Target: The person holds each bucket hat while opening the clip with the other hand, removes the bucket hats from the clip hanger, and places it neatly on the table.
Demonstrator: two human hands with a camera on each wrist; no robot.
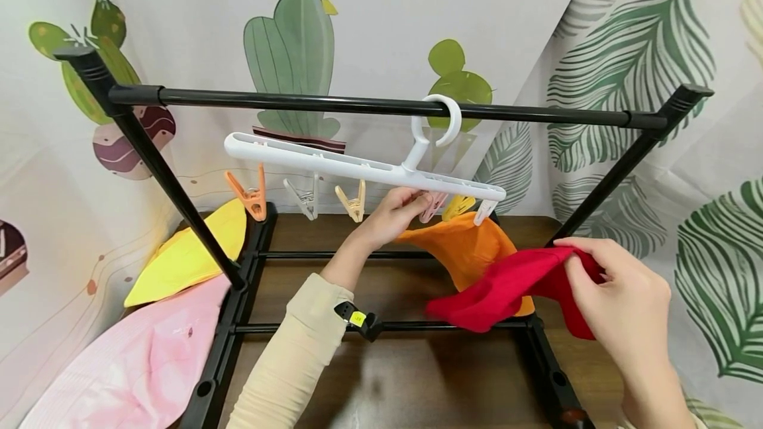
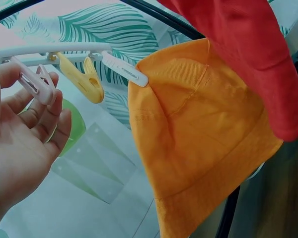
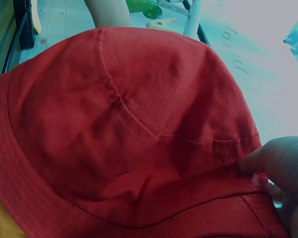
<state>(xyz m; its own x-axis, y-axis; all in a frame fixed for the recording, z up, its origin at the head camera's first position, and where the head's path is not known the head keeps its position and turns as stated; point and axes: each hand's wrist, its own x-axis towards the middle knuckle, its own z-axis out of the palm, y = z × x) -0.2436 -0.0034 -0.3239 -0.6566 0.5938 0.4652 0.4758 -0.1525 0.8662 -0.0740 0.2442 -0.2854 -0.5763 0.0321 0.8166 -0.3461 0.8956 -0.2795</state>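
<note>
Left hand [image 1: 390, 220] pinches one clip [image 2: 37, 83], right hand [image 1: 622, 296] one hat [image 1: 507, 283]

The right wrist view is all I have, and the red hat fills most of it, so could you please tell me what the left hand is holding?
Observer: The left hand is pinching a pink clip on the white hanger.
Operator: Thank you; is any hat clipped to that hanger already?
Observer: Yes, an orange hat hangs from the white clip at the hanger's right end.
</note>
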